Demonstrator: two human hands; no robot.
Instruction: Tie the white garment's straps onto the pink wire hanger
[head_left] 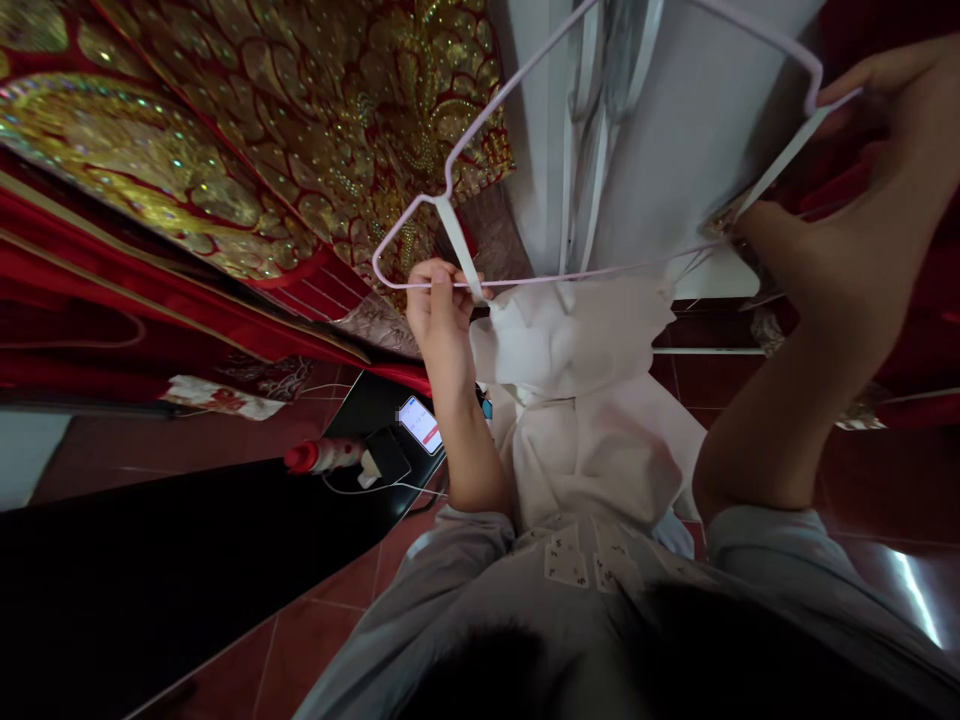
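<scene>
Grey sleeves and dark hair fill the bottom edge, with both bare forearms reaching up from them. Left hand is raised near the middle of the view, its grip clamped on a white strap just where that strap crosses the notch at one end of the hanger. Right hand is up at the right edge, its grip pinched together on the second strap, thumb below and fingers above, touching the hanger's other notched end. The hanger is thin, pale pink wire, held between the two hands, tilted. A white garment hangs from the straps below the hanger's bottom bar, down between the forearms to the chest. Behind the hanger stands a white panel. Red cloth with heavy gold embroidery covers the upper left. Lower left, a black tabletop carries a lit phone, a black charger with a white cable, and a red-capped bottle lying on its side. Red floor tiles show at the right.
</scene>
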